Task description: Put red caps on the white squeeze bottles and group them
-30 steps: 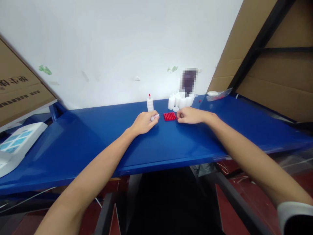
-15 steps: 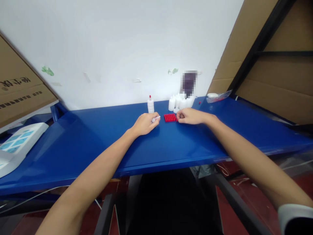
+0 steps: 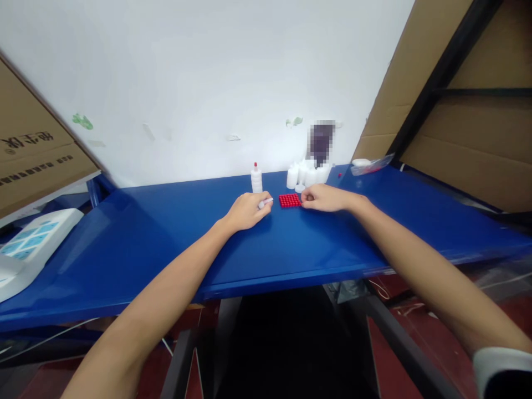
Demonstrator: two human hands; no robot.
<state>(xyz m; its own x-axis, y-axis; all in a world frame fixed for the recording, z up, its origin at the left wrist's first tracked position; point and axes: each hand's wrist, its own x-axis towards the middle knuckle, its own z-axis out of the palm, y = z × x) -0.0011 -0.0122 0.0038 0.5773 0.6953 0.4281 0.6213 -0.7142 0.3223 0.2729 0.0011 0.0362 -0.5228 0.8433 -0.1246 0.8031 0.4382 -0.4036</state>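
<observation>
On the blue table (image 3: 166, 233) my left hand (image 3: 246, 211) rests with its fingers curled around a small white bottle (image 3: 265, 203) lying on its side. Just right of it sits a tight block of small red caps (image 3: 290, 200). My right hand (image 3: 324, 198) lies at the block's right edge, fingers pinched together; what they hold, if anything, is too small to make out. A white bottle with a red tip (image 3: 256, 179) stands upright behind my left hand.
A cluster of white bottles (image 3: 305, 174) stands at the wall behind the caps. A clear bag with a white lid (image 3: 369, 163) lies at the back right. A white device with blue keys (image 3: 25, 249) sits at the left edge. Cardboard boxes (image 3: 29, 149) flank both sides.
Both hands have stayed in place beside the red caps; only the view has shifted slightly.
</observation>
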